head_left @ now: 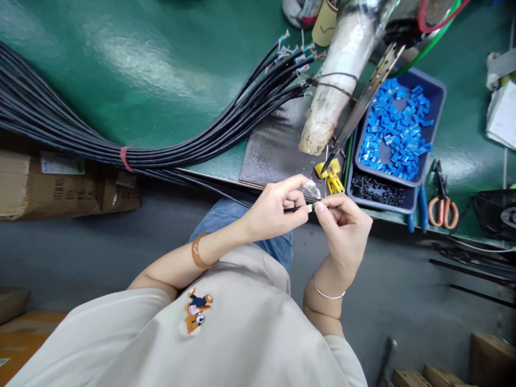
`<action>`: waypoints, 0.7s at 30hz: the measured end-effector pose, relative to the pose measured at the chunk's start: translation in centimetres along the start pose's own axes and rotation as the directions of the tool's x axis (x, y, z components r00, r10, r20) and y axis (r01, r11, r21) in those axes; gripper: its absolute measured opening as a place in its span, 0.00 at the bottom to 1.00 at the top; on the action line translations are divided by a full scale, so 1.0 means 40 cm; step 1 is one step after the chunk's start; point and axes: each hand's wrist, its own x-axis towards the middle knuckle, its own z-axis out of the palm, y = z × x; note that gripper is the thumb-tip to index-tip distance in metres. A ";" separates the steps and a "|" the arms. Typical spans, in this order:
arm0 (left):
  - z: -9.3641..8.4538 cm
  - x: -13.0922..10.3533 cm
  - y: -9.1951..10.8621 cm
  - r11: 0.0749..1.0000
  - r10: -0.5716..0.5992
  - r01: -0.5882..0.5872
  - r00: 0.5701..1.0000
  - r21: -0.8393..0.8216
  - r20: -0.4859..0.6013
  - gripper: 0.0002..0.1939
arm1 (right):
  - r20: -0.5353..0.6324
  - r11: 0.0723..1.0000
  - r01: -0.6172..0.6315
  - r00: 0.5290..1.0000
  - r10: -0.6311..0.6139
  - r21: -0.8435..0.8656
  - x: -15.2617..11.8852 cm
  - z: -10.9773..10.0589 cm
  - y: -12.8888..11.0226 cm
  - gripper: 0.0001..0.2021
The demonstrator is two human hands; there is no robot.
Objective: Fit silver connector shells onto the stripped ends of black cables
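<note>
- Grips black cable (293, 209) in closed left hand (278, 210), just off near edge of dark plate (264, 158).
- Pinches cable tip (310, 208) between thumb and fingers of right hand (344, 226); appears unfinished.
- Shows stripped conductors (302, 69) on bundled cables (181, 155), beyond plate.
- Leaves blue plastic pieces (409, 153) loose in bin (437, 102), right of plate.
</note>
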 end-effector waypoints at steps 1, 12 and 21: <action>-0.001 0.000 0.002 1.000 -0.006 0.006 1.000 -0.021 0.011 0.08 | 0.016 1.000 -0.004 1.000 0.004 -0.007 0.001 -0.005 0.000 0.09; -0.022 0.010 0.016 0.969 -0.143 0.176 0.972 -0.172 0.188 0.10 | -0.472 0.922 0.385 0.822 -0.320 0.046 -0.012 -0.063 -0.033 0.03; -0.008 -0.024 0.068 0.906 0.078 -0.287 0.837 0.313 0.542 0.07 | -0.193 0.451 -0.079 0.958 -0.214 -0.889 0.161 -0.303 0.055 0.08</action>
